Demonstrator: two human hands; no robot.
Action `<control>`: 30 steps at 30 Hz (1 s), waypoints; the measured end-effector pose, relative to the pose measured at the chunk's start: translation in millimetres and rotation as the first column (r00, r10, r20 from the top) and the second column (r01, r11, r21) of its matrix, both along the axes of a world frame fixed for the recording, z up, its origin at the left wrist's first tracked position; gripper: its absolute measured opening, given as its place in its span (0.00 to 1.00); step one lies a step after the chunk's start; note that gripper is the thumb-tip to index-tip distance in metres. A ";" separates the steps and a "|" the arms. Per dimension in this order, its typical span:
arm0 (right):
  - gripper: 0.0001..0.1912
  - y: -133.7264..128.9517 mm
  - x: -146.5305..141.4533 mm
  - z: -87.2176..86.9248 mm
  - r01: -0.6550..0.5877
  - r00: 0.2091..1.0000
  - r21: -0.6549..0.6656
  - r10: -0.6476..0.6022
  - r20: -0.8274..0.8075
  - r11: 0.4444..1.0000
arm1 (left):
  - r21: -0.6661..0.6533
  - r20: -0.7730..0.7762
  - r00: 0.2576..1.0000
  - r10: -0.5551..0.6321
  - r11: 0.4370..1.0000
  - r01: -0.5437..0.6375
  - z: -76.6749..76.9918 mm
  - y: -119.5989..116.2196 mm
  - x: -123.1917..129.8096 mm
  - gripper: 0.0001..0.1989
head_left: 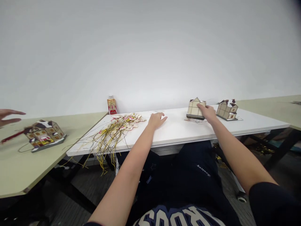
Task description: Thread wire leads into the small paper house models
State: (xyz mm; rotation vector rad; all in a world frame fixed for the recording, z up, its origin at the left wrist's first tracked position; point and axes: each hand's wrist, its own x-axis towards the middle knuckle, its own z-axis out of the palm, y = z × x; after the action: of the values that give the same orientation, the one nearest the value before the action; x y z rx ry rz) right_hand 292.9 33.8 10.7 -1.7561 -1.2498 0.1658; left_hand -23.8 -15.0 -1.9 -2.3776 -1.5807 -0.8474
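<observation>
A small model house [194, 107] with cream walls and a dark base is in my right hand [207, 112], whose fingers grip its right side above the white table [174, 133]. Thin wires show beneath its base. A second model house [227, 110] stands just right of that hand. My left hand [157, 120] is over the middle of the table with its fingers apart and nothing in them. Left of it lies a tangled pile of yellow and black wires [113, 133] with red and white tags, the wire ends hanging over the front edge.
A gold and red can or bottle [112, 105] stands at the back left. On the greenish table [77, 125] at left sits another model house [47, 135], with another person's hand [9, 116] near it. A wall rises behind.
</observation>
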 end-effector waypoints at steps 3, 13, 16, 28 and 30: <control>0.35 -7.1 -54.0 4.1 -0.132 0.991 -0.062 0.131 -0.010 0.989 | 0.034 0.055 0.998 0.032 0.999 -0.034 0.8 -4.6 -0.1 0.24; 0.33 -37.4 -171.0 -5.2 -0.290 0.933 -0.054 0.295 0.204 0.955 | -0.036 0.176 0.978 0.113 0.993 -0.108 -0.1 -8.1 -7.3 0.39; 0.33 -38.9 -169.3 -11.1 -0.298 0.924 -0.064 0.305 0.231 0.952 | -0.066 0.171 0.981 0.089 0.995 -0.079 -0.1 -8.9 -8.7 0.43; 0.25 -21.3 -144.0 -29.7 -0.656 0.754 0.224 0.640 0.147 0.721 | -0.141 0.348 0.935 0.070 0.990 -0.022 -3.5 0.2 -3.3 0.62; 0.23 -16.6 -143.1 -31.5 -0.690 0.713 0.284 0.692 0.113 0.666 | -0.123 0.436 0.899 0.042 0.992 0.013 -4.7 3.0 -2.8 0.62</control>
State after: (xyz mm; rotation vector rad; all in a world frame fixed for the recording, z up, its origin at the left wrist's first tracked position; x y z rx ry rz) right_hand 149.8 17.2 -20.8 -0.9321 -1.7926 0.3905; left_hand -26.5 -12.1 -6.6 -2.3650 -1.8500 -1.4018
